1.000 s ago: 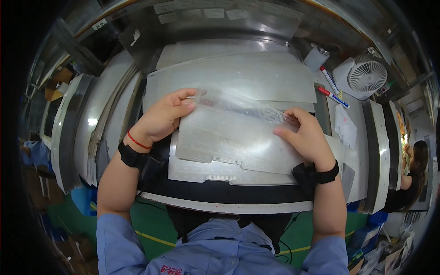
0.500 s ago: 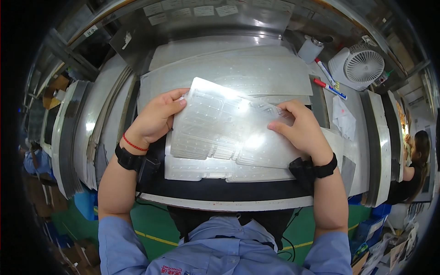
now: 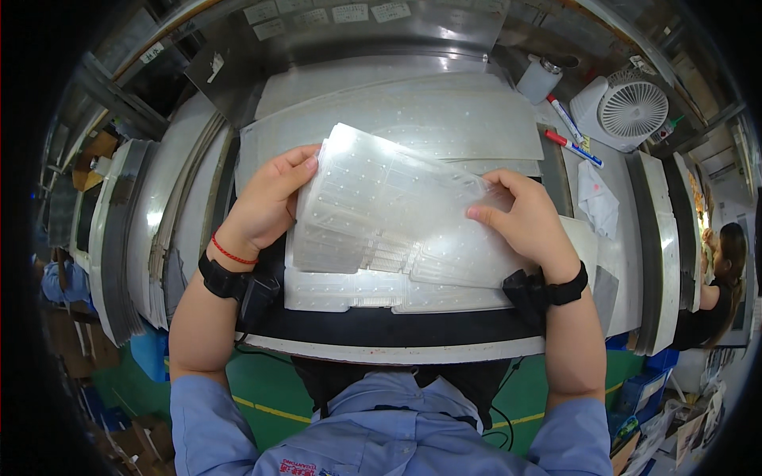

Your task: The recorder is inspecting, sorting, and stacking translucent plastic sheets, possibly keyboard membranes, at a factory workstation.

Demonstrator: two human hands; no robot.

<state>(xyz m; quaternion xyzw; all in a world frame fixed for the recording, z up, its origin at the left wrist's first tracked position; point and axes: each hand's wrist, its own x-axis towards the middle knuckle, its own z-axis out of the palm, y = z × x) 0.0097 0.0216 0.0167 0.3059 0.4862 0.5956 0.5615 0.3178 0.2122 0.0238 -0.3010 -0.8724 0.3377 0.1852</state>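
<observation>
A fanned stack of thin, translucent, notched plastic sheets [image 3: 389, 202] is held up at a tilt between my hands. My left hand [image 3: 274, 194] pinches its upper left edge between thumb and fingers. On the other side my right hand [image 3: 524, 218] grips the right end, thumb on top and fingers behind. Beneath the held sheets, more notched sheets [image 3: 321, 292] of the same kind lie flat on the black mat [image 3: 397, 329]. Larger translucent sheets [image 3: 381, 119] are piled just beyond my hands.
Red-capped markers [image 3: 573, 148], a white cloth [image 3: 597, 200], a bottle [image 3: 540, 79] and a small white fan [image 3: 627, 109] stand or lie at the right. Stacks of large sheets [image 3: 163, 214] flank the left side. Another person [image 3: 718, 278] is at far right.
The held sheets have fanned apart a little more, with several layered edges showing at the upper left. My left hand has shifted slightly left and up.
</observation>
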